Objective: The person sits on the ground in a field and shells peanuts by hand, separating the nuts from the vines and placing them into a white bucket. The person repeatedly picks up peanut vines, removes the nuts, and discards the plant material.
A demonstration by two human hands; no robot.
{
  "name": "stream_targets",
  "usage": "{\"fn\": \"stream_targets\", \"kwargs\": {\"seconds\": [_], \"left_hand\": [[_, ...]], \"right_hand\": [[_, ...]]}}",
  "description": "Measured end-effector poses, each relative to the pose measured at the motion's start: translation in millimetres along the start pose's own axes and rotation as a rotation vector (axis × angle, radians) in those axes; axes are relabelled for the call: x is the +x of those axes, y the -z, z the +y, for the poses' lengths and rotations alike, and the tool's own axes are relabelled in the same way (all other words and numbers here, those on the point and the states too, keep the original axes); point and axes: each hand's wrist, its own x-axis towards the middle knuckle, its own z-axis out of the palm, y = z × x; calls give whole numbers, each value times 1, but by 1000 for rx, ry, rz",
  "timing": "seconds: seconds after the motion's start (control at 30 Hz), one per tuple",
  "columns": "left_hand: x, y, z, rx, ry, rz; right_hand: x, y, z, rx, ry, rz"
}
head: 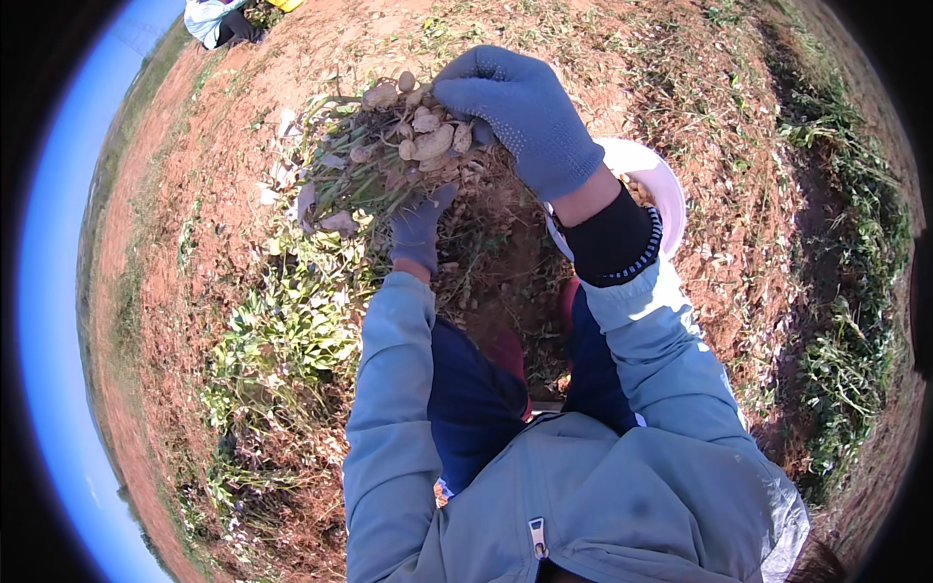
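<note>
A bunch of uprooted peanut plants, with green stems and roots, is held up before me. Pale peanut pods cluster at its near right side. My left hand, in a blue-grey knit glove, grips the bunch from below; the foliage hides most of its fingers. My right hand, in a matching glove with small raised dots, reaches over the right end of the bunch. Its thumb and fingers are closed at the pods there, and the fingertips are partly hidden. Below my right wrist stands a white bucket containing peanut pods.
Pulled peanut plants lie in a leafy heap left of my legs. Dry leaves litter the reddish soil. A green plant row runs along the right. Far off at upper left, another person is low to the ground near something yellow.
</note>
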Motion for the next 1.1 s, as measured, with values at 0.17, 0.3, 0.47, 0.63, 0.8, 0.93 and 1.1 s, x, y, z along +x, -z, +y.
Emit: {"fn": "stream_targets", "kwargs": {"seconds": [0.17, 0.3, 0.47, 0.63, 0.8, 0.93, 1.1], "left_hand": [[22, 21, -35, -274, 141, 28], [13, 29, -32, -260, 242, -32], [18, 35, -36, -67, 379, -23], [24, 62, -49, 606, 237, 2], [-5, 65, -23, -47, 439, -174], [-15, 71, -10, -22, 512, -218], [-11, 75, -20, -424, 577, -351]], "right_hand": [[12, 10, 41, 45, -60, 70], [26, 47, 97, 153, -268, 48], [25, 75, 165, -503, -302, 70], [14, 65, 174, -730, -207, -75], [14, 69, 170, -831, -207, -162], [10, 62, 163, -945, -248, -339], [2, 54, 138, -1198, -349, -462]]}}
